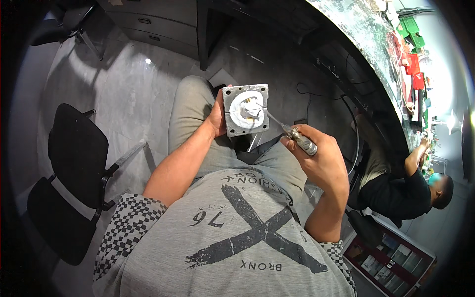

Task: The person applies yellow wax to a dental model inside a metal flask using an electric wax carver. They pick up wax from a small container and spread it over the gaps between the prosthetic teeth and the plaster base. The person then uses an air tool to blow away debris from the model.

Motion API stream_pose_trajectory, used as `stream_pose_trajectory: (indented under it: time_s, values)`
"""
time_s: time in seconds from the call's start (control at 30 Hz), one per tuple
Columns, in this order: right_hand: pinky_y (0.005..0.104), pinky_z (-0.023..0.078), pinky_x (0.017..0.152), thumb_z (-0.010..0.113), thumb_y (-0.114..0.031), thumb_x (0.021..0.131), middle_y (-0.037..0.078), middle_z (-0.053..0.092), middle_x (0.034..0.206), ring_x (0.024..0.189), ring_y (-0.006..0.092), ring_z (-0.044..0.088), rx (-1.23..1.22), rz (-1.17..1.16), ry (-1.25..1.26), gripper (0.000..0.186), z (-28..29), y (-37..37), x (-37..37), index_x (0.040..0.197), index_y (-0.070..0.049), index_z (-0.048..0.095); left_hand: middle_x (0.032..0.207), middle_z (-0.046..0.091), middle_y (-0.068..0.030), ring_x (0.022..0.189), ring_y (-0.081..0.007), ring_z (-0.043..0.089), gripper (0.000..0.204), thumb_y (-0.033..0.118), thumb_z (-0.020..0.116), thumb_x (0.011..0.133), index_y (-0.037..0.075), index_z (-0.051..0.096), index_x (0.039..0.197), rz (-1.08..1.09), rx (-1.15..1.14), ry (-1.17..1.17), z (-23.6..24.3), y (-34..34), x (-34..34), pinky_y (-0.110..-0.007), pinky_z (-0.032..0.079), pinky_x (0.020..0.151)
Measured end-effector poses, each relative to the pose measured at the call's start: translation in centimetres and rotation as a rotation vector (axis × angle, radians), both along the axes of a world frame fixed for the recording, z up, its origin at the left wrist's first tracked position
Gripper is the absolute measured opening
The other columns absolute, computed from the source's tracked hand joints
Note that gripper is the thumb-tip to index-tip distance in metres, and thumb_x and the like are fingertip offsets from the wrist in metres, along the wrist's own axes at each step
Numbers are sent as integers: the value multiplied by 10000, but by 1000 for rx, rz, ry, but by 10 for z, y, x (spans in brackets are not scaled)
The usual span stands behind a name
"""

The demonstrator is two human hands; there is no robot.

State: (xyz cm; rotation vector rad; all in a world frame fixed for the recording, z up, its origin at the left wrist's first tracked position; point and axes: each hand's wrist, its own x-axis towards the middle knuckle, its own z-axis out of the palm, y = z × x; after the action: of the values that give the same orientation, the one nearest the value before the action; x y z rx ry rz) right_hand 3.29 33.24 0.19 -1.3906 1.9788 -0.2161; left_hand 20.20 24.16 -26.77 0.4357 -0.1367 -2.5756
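Note:
A squarish grey metal block (230, 99) with holes at its corners is held up over my lap. An oval white piece (237, 116) lies in its middle, with a few small yellowish spots. Around the block's left side my left hand (217, 116) is closed; most of its fingers are hidden behind it. My right hand (319, 153) grips a thin-tipped hand tool with a mottled, shiny handle (303, 140). Its slim shaft (278, 121) points up and left to the block's right edge. Whether the tip touches the white piece I cannot tell.
At the left stands a black chair (79, 158). A dark drawer cabinet (153, 29) is ahead. Along the right runs a long cluttered workbench (366, 29), where another person (401, 193) sits working. A dark cable (357, 133) hangs beside my right arm.

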Motion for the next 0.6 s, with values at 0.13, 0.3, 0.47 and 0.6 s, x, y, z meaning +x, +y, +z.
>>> stream_pose_trajectory:
  time_s: [0.13, 0.3, 0.47, 0.6]
  values:
    - [437, 498, 672, 755, -254, 895, 204, 701, 854, 758, 383, 681, 18, -11, -18, 265, 1, 0, 1, 1000, -15, 707, 1400, 597, -152, 1248, -316, 612, 941, 814, 362, 913, 66, 503, 1467, 2, 7, 36, 2, -1, 0, -496, 484, 1078]
    - [431, 509, 691, 753, -260, 895, 205, 709, 886, 786, 381, 690, 18, 23, -66, 273, 1, -2, 6, 1016, -19, 712, 1394, 601, -152, 1245, -315, 614, 933, 808, 367, 916, 65, 506, 1464, -1, -16, 14, 6, 0, 1, -496, 485, 1075]
    - [431, 513, 699, 751, -267, 897, 205, 712, 902, 805, 383, 693, -24, 1, -60, 275, -3, 0, 7, 1020, -23, 715, 1416, 587, -154, 1255, -318, 608, 939, 811, 368, 914, 67, 498, 1471, -2, -19, -20, 0, 0, 1, -492, 480, 1082]
    - [438, 512, 703, 751, -261, 896, 205, 710, 902, 804, 390, 689, -54, 8, -17, 269, -3, 1, 7, 1015, -23, 714, 1423, 582, -156, 1265, -317, 600, 942, 814, 365, 913, 63, 503, 1466, -4, -31, -14, -4, 0, 1, -490, 472, 1093]
